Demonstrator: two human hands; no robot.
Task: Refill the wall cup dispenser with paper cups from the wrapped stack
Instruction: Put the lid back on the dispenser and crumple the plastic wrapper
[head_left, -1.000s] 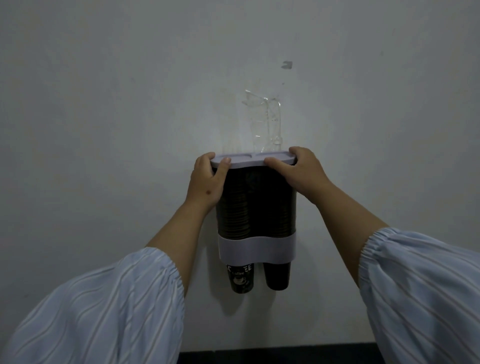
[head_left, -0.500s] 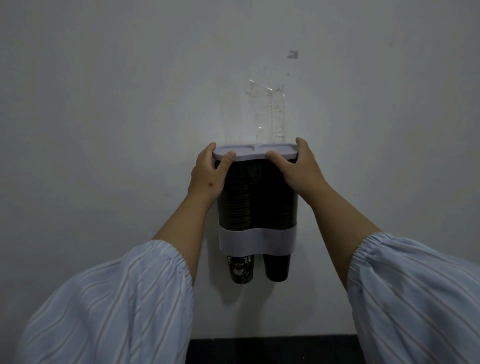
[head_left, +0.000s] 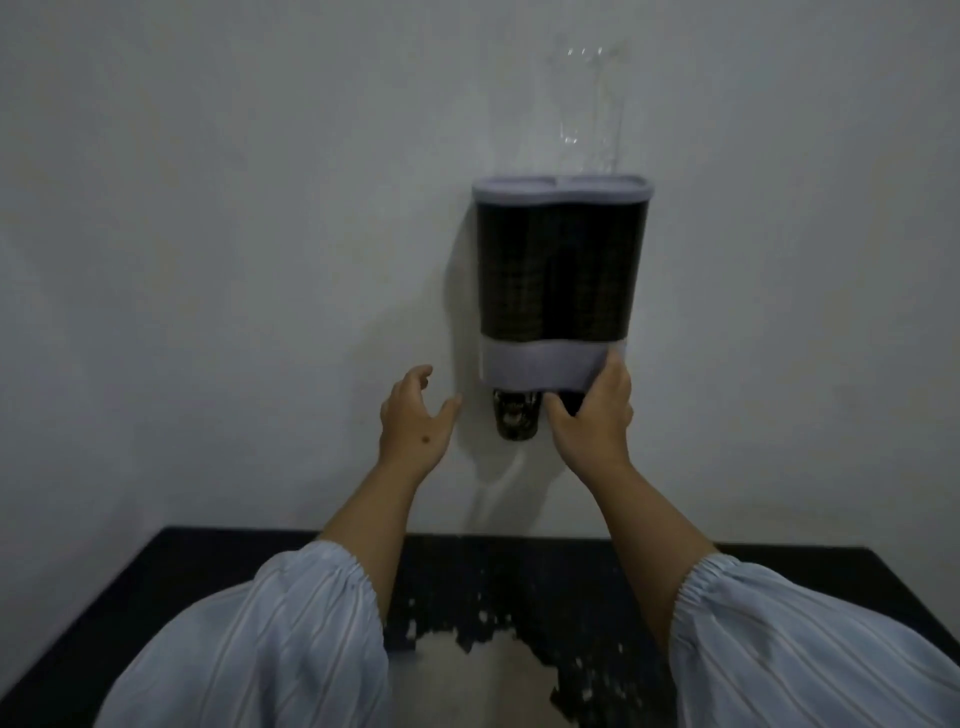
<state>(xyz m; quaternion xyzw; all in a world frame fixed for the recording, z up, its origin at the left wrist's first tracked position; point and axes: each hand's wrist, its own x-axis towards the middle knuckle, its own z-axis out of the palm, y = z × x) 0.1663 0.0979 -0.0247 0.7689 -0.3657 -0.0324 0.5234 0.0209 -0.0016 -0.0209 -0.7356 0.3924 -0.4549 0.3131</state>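
The wall cup dispenser (head_left: 561, 260) hangs on the white wall with its pale lid (head_left: 561, 188) closed and two dark stacks of cups filling its clear body. A printed paper cup (head_left: 514, 418) sticks out below the pale band on the left. My right hand (head_left: 592, 421) wraps round the right bottom cup (head_left: 570, 401), thumb on its left side and fingers reaching up to the band; the hand hides most of that cup. My left hand (head_left: 413, 421) hovers just left of the dispenser's base, fingers relaxed, holding nothing. No wrapped stack is in view.
A clear plastic piece (head_left: 592, 104) sticks to the wall above the dispenser. Below stands a black table (head_left: 208, 566) against the wall, with a worn pale patch (head_left: 478, 675) near me.
Both hands have left the lid and come down to the dispenser's base. The right now holds the right bottom cup; the left is free. The view has tilted down onto the table.
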